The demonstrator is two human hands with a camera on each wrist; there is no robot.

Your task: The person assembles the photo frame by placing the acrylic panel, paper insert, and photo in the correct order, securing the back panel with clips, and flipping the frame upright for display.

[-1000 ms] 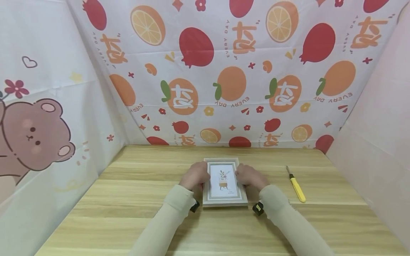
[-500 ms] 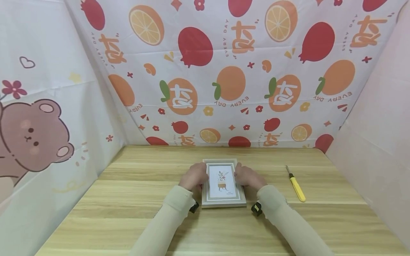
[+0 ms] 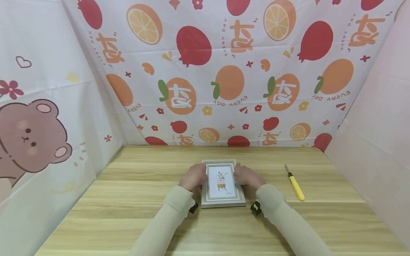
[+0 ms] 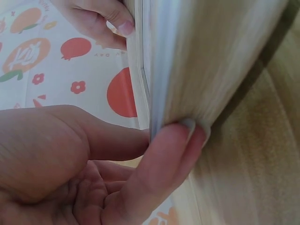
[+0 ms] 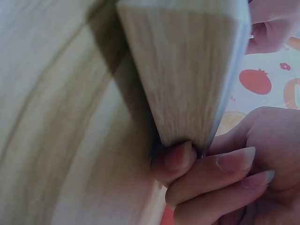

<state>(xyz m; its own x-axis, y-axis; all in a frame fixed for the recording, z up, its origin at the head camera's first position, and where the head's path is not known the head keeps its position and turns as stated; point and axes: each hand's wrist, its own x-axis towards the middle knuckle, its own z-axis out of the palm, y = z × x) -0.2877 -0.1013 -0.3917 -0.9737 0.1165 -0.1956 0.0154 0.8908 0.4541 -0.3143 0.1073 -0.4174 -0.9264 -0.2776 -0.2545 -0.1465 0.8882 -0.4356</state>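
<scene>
A pale wood picture frame [image 3: 223, 204] with a drawing of a plant in an orange pot faces up at the middle of the table. My left hand [image 3: 194, 176] grips its left side. In the left wrist view the left thumb [image 4: 117, 140] lies at the front edge and two fingertips [image 4: 185, 136] press the wooden side. The right hand [image 3: 249, 176] holds the opposite side; in the right wrist view its fingers [image 5: 211, 173] curl against the frame's side wall [image 5: 180, 70], the thumb partly hidden. Whether the frame's underside touches the table cannot be seen.
A screwdriver [image 3: 296, 186] with a yellow handle lies on the wood-grain table [image 3: 112, 213], right of the right hand. A fruit-print cloth [image 3: 205, 78] hangs behind the table's back edge. Cloth walls [image 3: 89, 124] stand at both sides.
The head view shifts slightly, so everything sits a little further left. Both hands keep their hold on the picture frame, and no clear movement of it shows.
</scene>
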